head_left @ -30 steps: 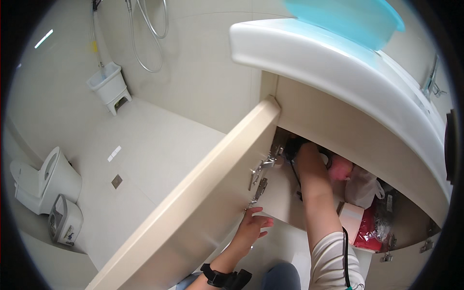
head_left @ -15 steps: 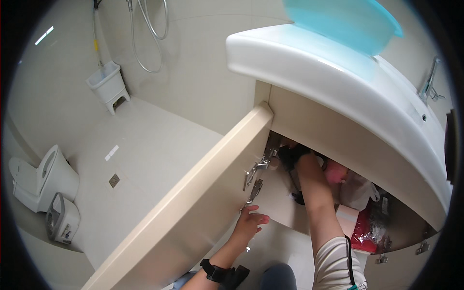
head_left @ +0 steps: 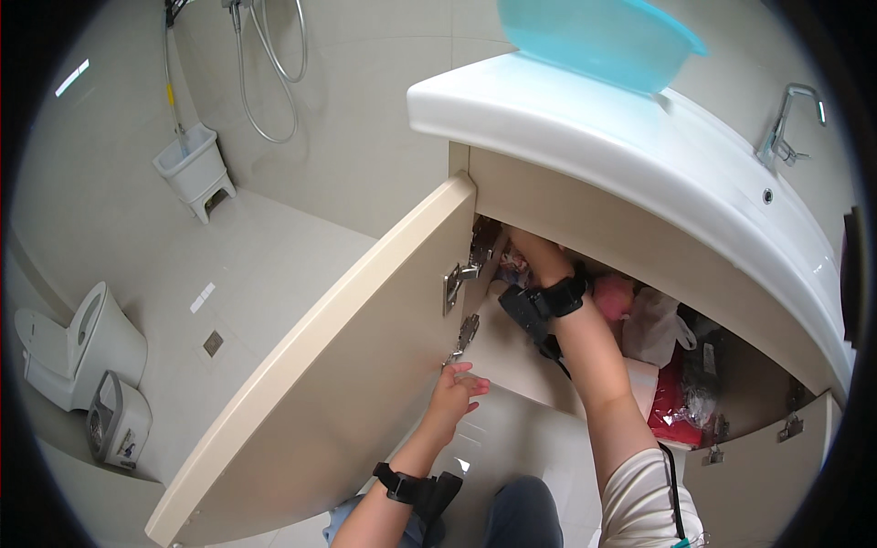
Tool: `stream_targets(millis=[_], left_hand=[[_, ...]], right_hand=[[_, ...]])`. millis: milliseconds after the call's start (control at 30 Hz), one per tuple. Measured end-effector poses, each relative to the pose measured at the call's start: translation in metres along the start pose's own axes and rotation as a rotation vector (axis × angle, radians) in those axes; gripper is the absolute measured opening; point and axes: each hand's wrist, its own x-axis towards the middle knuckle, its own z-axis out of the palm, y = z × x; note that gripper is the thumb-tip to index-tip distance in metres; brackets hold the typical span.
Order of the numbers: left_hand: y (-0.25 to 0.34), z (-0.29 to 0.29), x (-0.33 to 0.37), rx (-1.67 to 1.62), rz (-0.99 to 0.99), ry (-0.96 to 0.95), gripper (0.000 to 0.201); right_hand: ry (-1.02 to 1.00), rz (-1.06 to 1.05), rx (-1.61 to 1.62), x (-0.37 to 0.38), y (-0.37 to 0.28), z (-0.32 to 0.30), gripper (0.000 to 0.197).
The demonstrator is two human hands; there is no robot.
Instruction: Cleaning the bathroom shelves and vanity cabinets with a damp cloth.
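Observation:
My right arm reaches into the cabinet under the washbasin. Only the back part of my right hand point(head_left: 539, 256) shows; its fingers are hidden under the cabinet's top front board. A colourful patterned thing point(head_left: 514, 265) lies close beside that hand, and the black strap device point(head_left: 541, 301) sits on my right wrist. Near the lower hinge of the swung-out cabinet door point(head_left: 329, 384), my left hand point(head_left: 454, 395) has its fingers apart and holds nothing. Whether its fingertips touch the door, I cannot tell.
Inside the cabinet are a pink bundle point(head_left: 612, 297), a white plastic bag point(head_left: 650, 327) and a red package point(head_left: 671, 402). Above, a blue basin point(head_left: 598, 46) rests on the white washbasin point(head_left: 548, 96). A toilet point(head_left: 87, 352), bin point(head_left: 119, 420) and mop bucket point(head_left: 196, 173) stand left.
My right hand has gone deeper into the cabinet, toward its back left, and its fingers have passed out of sight. The whole view has shifted slightly. My left hand stays by the door.

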Motion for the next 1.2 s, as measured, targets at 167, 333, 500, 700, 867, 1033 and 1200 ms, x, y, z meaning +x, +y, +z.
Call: stream_targets(millis=[167, 333, 500, 700, 867, 1033, 1200], left_hand=[[0.0, 0.001, -0.011, 0.016, 0.033, 0.017, 0.035], [0.001, -0.002, -0.019, 0.033, 0.06, 0.017, 0.037], [-0.002, -0.003, -0.022, 0.046, 0.077, 0.012, 0.037], [-0.001, -0.002, -0.021, 0.064, 0.101, 0.01, 0.038], [-0.001, -0.006, -0.018, 0.05, 0.098, 0.006, 0.039], [0.001, -0.005, -0.022, 0.066, 0.103, 0.012, 0.038], [-0.003, -0.005, -0.014, 0.081, 0.083, -0.015, 0.037]], right_hand=[[-0.091, 0.286, 0.473, 0.0, -0.066, -0.015, 0.037], [-0.053, -0.002, 0.585, -0.016, -0.089, -0.028, 0.038], [-0.182, 0.095, 0.485, -0.007, -0.092, -0.036, 0.035], [-0.194, 0.349, 0.304, 0.016, -0.044, -0.013, 0.035], [0.146, 0.158, 0.294, 0.0, -0.049, 0.014, 0.041], [-0.126, 0.237, 0.365, 0.007, -0.046, -0.015, 0.051], [-0.238, 0.051, -0.115, 0.019, -0.009, -0.021, 0.054]])
